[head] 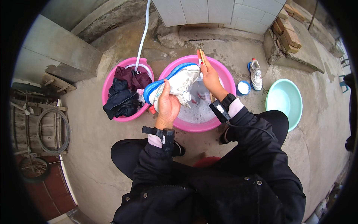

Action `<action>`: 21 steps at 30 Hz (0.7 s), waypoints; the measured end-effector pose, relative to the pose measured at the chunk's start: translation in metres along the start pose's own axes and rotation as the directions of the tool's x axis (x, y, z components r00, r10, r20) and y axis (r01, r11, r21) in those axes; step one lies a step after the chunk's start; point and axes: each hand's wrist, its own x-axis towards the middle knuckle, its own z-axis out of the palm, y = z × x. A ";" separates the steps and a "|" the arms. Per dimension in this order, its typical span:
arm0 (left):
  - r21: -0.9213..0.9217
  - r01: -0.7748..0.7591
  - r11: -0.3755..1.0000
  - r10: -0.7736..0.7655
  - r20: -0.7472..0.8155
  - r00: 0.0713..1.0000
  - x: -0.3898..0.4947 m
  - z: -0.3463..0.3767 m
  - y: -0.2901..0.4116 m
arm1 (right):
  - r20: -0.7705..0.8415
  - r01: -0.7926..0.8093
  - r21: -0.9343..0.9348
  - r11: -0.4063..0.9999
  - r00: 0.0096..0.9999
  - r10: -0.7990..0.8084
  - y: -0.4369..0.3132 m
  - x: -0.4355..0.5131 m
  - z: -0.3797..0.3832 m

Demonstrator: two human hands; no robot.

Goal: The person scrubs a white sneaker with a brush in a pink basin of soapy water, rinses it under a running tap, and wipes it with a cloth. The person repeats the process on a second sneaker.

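My left hand [169,107] grips a white sneaker [179,79] with a blue sole, tilted on its side above a large pink basin [193,128]. At the shoe's toe end, my right hand [210,75] holds a scrub brush [201,57], seen edge-on, its bristles towards the left. Soapy water [195,113] with foam lies in the basin, and something reddish shows under the surface. A second white sneaker [256,76] stands on the concrete at the right, near a small blue tub [243,88] of white stuff.
Left of the big basin, a smaller pink basin [105,96] holds dark and maroon clothes [124,92], with a white hose [143,36] running into it. A mint-green basin [284,100] is at the right. Bricks [289,36] lie on a ledge; a wooden cart [33,123] is far left.
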 end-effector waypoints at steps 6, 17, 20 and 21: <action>0.328 0.021 0.944 -0.028 0.016 0.999 -0.003 -0.020 -0.001 | 0.055 -0.045 0.124 0.991 0.998 0.039 -0.008 -0.006 0.004; 0.709 -0.196 0.677 0.170 0.109 0.979 -0.005 -0.011 0.005 | 0.176 -0.168 0.254 0.953 0.976 0.125 -0.030 -0.004 -0.003; 0.828 -0.251 0.501 0.143 0.207 0.968 -0.009 -0.008 0.016 | 0.183 -0.147 0.253 0.956 0.978 0.102 -0.030 -0.006 -0.003; 0.837 -0.236 0.494 0.100 0.215 0.972 -0.010 -0.008 0.020 | 0.191 -0.133 0.242 0.961 0.978 0.087 -0.030 -0.006 -0.002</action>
